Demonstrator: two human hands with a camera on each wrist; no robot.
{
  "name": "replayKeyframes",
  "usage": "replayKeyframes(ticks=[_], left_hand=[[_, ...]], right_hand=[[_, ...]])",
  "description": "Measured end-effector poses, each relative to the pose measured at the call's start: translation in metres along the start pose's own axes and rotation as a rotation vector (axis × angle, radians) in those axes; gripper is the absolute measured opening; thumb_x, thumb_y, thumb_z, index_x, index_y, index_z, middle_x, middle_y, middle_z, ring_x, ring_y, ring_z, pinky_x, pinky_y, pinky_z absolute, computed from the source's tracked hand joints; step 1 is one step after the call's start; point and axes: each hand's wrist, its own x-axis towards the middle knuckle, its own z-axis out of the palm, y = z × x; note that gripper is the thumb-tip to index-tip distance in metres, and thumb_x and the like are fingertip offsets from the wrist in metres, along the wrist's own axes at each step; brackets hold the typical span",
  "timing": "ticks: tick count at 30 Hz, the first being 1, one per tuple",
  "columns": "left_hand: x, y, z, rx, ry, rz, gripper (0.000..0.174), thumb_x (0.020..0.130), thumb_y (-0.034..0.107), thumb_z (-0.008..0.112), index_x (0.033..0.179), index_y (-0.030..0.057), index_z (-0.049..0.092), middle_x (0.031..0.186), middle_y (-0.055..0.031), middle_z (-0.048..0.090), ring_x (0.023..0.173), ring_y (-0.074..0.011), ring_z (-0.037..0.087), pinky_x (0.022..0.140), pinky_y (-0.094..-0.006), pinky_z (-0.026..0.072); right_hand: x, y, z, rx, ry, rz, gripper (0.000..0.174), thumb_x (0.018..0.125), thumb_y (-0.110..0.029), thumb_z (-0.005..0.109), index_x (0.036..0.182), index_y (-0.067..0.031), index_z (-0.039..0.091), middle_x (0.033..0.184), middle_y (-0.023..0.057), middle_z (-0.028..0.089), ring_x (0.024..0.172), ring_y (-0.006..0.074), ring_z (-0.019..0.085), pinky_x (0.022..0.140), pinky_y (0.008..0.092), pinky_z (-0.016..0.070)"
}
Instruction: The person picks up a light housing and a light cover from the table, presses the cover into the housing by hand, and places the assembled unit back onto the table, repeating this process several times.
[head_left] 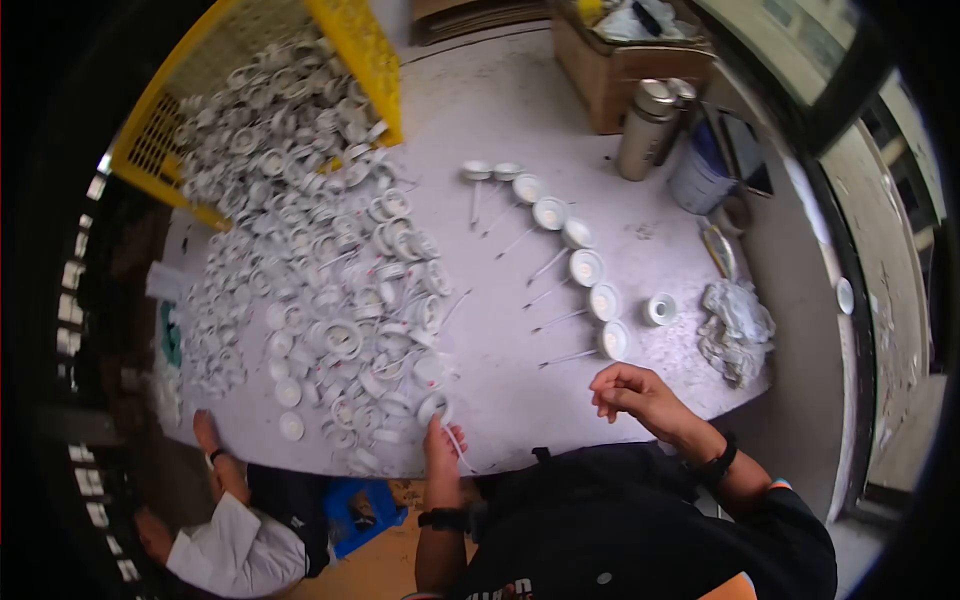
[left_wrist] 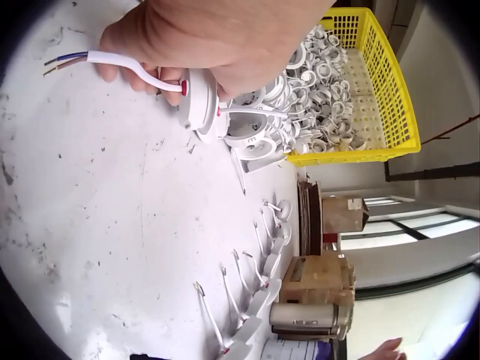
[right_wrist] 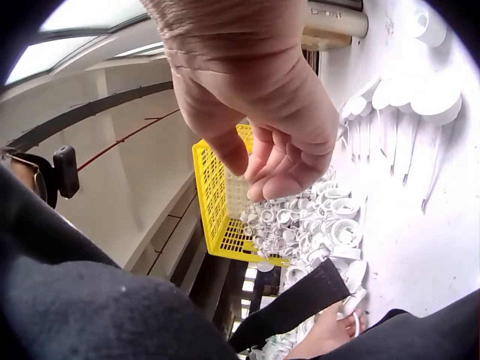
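At the front edge of the heap of white round parts [head_left: 340, 340], the left hand [head_left: 442, 455] [left_wrist: 217, 34] grips one white round part [head_left: 434, 406] [left_wrist: 196, 101]. Its white cable [left_wrist: 131, 63] ends in bare blue and brown wires that stick out past the fingers. Other round parts lie right beside the hand. The right hand [head_left: 645, 398] [right_wrist: 262, 112] is held in the air with loosely bent fingers and nothing in them. A curved row of round parts [head_left: 585, 266] with cables pointing left lies just beyond it.
A yellow crate [head_left: 372, 75] spills parts at the back left. A lone white ring [head_left: 660, 309], crumpled plastic [head_left: 736, 332], a metal flask [head_left: 647, 130], a bucket [head_left: 700, 180] and a cardboard box [head_left: 600, 75] stand or lie rightward. Another person's arm [head_left: 222, 468] is at the left.
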Motion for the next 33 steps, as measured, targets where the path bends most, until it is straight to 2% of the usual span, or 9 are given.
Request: replayKeyframes(ticks=[4, 6, 9, 12, 17, 21, 24, 27, 33], left_hand=[[-0.031, 0.007, -0.002, -0.067, -0.135, -0.035, 0.034, 0.087, 0.039, 0.052, 0.091, 0.005, 0.05, 0.078, -0.0044, 0.052, 0.064, -0.0142, 0.049, 0.057, -0.0292, 0.0425], [-0.068, 0.019, 0.016, 0.105, -0.206, 0.264, 0.027, 0.09, 0.029, 0.048, 0.095, 0.0027, 0.05, 0.08, -0.0041, 0.052, 0.063, -0.0107, 0.047, 0.054, -0.0241, 0.0397], [-0.109, 0.045, 0.057, 0.239, -0.406, 0.448, 0.024, 0.09, 0.019, 0.047, 0.104, -0.001, 0.048, 0.079, -0.0032, 0.051, 0.061, -0.0069, 0.042, 0.052, -0.022, 0.0354], [-0.128, 0.062, 0.084, 0.313, -0.588, 0.501, 0.03, 0.088, 0.018, 0.052, 0.109, -0.0022, 0.047, 0.083, -0.003, 0.052, 0.065, -0.0065, 0.042, 0.058, -0.021, 0.0378], [-0.15, 0.077, 0.107, 0.323, -0.762, 0.511, 0.038, 0.087, 0.016, 0.054, 0.116, -0.0055, 0.044, 0.106, -0.0084, 0.053, 0.093, -0.0109, 0.048, 0.083, -0.025, 0.0389], [-0.16, 0.079, 0.11, 0.254, -0.778, 0.422, 0.037, 0.086, 0.016, 0.053, 0.115, -0.0062, 0.045, 0.107, -0.0094, 0.053, 0.097, -0.0125, 0.049, 0.085, -0.0254, 0.0382], [-0.157, 0.077, 0.112, 0.254, -0.784, 0.451, 0.032, 0.084, 0.016, 0.052, 0.109, -0.0053, 0.05, 0.096, -0.0068, 0.056, 0.083, -0.0093, 0.05, 0.074, -0.0224, 0.0406], [-0.158, 0.068, 0.117, 0.276, -0.539, 0.463, 0.024, 0.084, 0.016, 0.048, 0.097, -0.0022, 0.057, 0.073, -0.0003, 0.055, 0.056, -0.003, 0.037, 0.047, -0.0194, 0.0285], [-0.152, 0.055, 0.121, 0.306, -0.5, 0.431, 0.02, 0.087, 0.013, 0.045, 0.095, -0.0019, 0.055, 0.07, 0.0001, 0.052, 0.056, -0.0041, 0.04, 0.047, -0.0204, 0.0343]], right_hand=[[-0.003, 0.022, -0.047, -0.322, 0.528, -0.303, 0.016, 0.086, -0.011, 0.056, 0.099, -0.0023, 0.058, 0.077, 0.0017, 0.058, 0.067, 0.0098, 0.055, 0.06, 0.0234, 0.0456], [0.002, 0.035, -0.093, -0.758, 0.801, -0.474, 0.021, 0.081, -0.009, 0.061, 0.101, -0.0045, 0.059, 0.082, 0.0054, 0.059, 0.067, 0.0143, 0.057, 0.06, 0.0258, 0.0465], [0.006, 0.018, -0.119, -1.189, 0.868, -0.488, 0.038, 0.073, -0.014, 0.068, 0.109, -0.0087, 0.058, 0.104, 0.0123, 0.054, 0.094, 0.028, 0.053, 0.077, 0.036, 0.045], [0.02, 0.016, -0.13, -1.425, 0.833, -0.375, 0.059, 0.067, -0.023, 0.074, 0.119, -0.0084, 0.05, 0.114, 0.0118, 0.051, 0.102, 0.0292, 0.049, 0.084, 0.0393, 0.0406], [0.037, 0.026, -0.144, -1.499, 0.778, -0.272, 0.067, 0.065, -0.024, 0.074, 0.123, -0.0069, 0.046, 0.119, 0.0103, 0.049, 0.107, 0.027, 0.046, 0.088, 0.0374, 0.037], [0.038, 0.03, -0.146, -1.528, 0.764, -0.256, 0.063, 0.067, -0.023, 0.073, 0.122, -0.006, 0.047, 0.116, 0.0104, 0.051, 0.105, 0.0264, 0.048, 0.086, 0.0374, 0.0378], [0.036, 0.03, -0.145, -1.526, 0.79, -0.314, 0.057, 0.069, -0.024, 0.071, 0.119, -0.0036, 0.049, 0.112, 0.0121, 0.053, 0.102, 0.0271, 0.05, 0.084, 0.0371, 0.039], [0.032, 0.028, -0.143, -1.441, 0.864, -0.387, 0.049, 0.073, -0.024, 0.068, 0.114, -0.0024, 0.053, 0.106, 0.0141, 0.056, 0.095, 0.0292, 0.053, 0.08, 0.0376, 0.0423], [0.014, 0.009, -0.123, -1.048, 0.905, -0.367, 0.037, 0.076, -0.021, 0.065, 0.106, -0.0015, 0.058, 0.099, 0.0148, 0.058, 0.089, 0.0255, 0.057, 0.074, 0.0349, 0.0465]])
